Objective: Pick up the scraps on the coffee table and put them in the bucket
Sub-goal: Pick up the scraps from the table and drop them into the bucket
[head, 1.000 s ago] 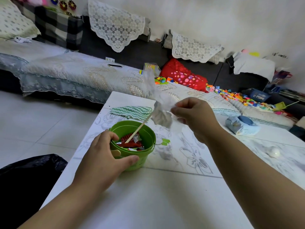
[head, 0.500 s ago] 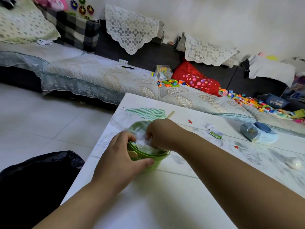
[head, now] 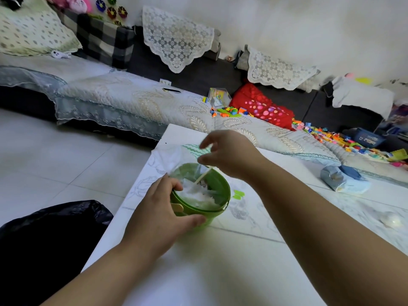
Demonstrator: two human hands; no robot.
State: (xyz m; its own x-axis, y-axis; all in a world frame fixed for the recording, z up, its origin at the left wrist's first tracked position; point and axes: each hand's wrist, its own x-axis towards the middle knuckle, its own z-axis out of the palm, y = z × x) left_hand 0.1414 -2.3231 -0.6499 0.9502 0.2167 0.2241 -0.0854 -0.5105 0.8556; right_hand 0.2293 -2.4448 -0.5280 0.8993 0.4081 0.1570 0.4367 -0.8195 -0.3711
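At the near-left rim of the green bucket [head: 217, 183], the left grip [head: 159, 208] is curled round the wall, thumb along the near outside and fingers hooked over the edge, steadying it on the table [head: 220, 272]. Just above the bucket's far side hangs the right grip [head: 229, 155], fingers loosely spread and pinching nothing that I can see. Inside the bucket lies a crumple of clear plastic wrap [head: 196, 195], part of it billowing over the far-left rim, and a wooden stick [head: 203, 176] leans out toward the right grip.

The risk, as I judge it, is the wrap. It looks springy and is not pressed down, so it could unfurl and slide out, or drag the stick onto the table.

A small green scrap [head: 238, 194] lies just right of the bucket and a zigzag green paper [head: 191, 149] just beyond it; both look yet to be collected, with nothing across the way to them. Further right, well apart, sit a blue tissue pack [head: 344, 181] and a white ball [head: 391, 220]. A black bag [head: 48, 239] lies left of the table.
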